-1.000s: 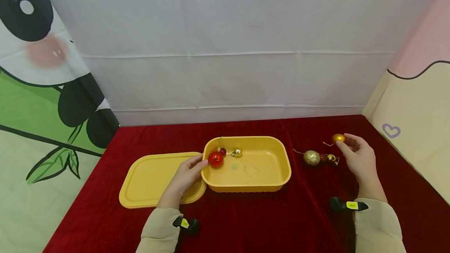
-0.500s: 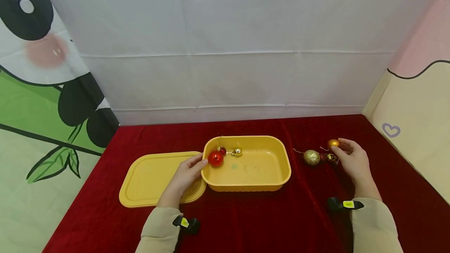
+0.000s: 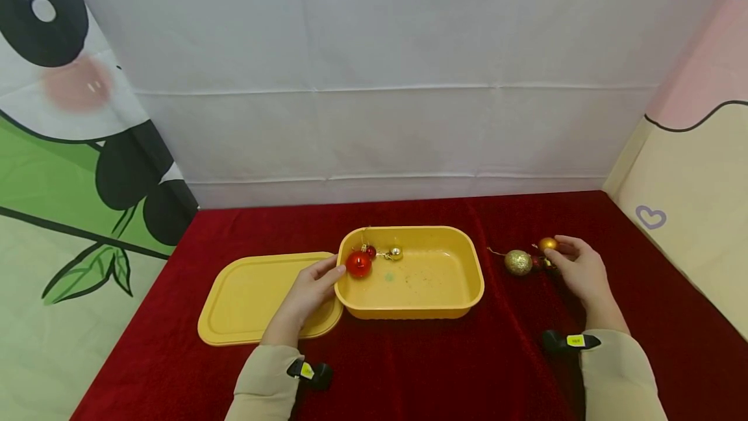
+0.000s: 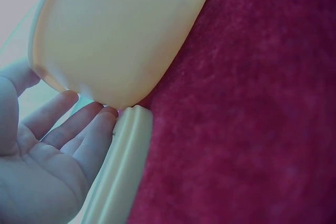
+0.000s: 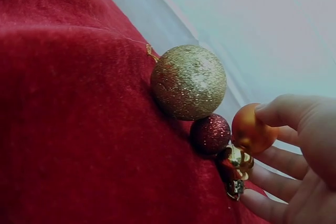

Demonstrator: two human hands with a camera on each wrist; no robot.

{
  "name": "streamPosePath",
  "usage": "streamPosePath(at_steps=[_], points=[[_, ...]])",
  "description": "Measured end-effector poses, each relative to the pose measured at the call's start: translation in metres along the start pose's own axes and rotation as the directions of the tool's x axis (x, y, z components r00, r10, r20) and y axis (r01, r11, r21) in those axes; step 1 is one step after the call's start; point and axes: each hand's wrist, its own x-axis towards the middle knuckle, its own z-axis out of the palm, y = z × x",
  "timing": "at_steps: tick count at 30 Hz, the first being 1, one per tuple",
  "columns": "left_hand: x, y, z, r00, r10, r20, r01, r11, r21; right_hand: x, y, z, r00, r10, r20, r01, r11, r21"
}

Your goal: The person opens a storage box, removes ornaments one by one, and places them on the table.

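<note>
From the head view, the right hand (image 3: pixel 578 271) sat well to the right of the yellow tub (image 3: pixel 411 307), its fingertips pinching a small matte orange bauble (image 3: pixel 547 244). That bauble lay just beyond the fingers, on the tub-ward side of the hand, beside a gold glitter ball (image 3: pixel 517 262) resting on the red cloth (image 3: pixel 409 369). The left hand (image 3: pixel 306 294) lay with relaxed, straight fingers against the tub's left end, over the yellow lid (image 3: pixel 245 297); a red bauble (image 3: pixel 358 264) sat inside the tub close by.

The left wrist view showed the straight fingers (image 4: pixel 79 129) touching the underside of the tub's corner (image 4: pixel 121 35), gripping nothing.

From the right wrist view, thumb and fingers curled round the orange bauble (image 5: pixel 253 129), which touched a small dark red glitter ball (image 5: pixel 211 134); the gold glitter ball (image 5: pixel 189 81) lay farther on, toward the tub. The right hand was plainly the nearer to this cluster.
</note>
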Motion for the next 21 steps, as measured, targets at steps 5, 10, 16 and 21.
streamPosePath(at_steps=[5, 10, 16, 21], points=[[0.0005, -0.0004, 0.0000, 1.000, -0.001, -0.001, 0.001, 1.000, 0.000, 0.0013, 0.0010, 0.0037, 1.000, -0.003, 0.012, 0.003, 1.000, -0.028], [-0.0001, -0.0002, 0.0001, 1.000, -0.001, 0.003, 0.001, 1.000, 0.003, 0.0014, 0.0015, 0.0066, 1.000, -0.020, 0.003, 0.020, 0.997, -0.076], [-0.0012, 0.0010, 0.0005, 1.000, -0.002, 0.004, 0.002, 1.000, 0.006, 0.0013, 0.0014, 0.0076, 0.999, -0.032, 0.003, 0.032, 0.994, -0.108], [-0.0018, 0.0019, 0.0006, 1.000, -0.004, 0.000, 0.004, 1.000, 0.014, 0.0013, 0.0005, 0.0089, 0.999, -0.035, -0.002, 0.034, 0.993, -0.111]])
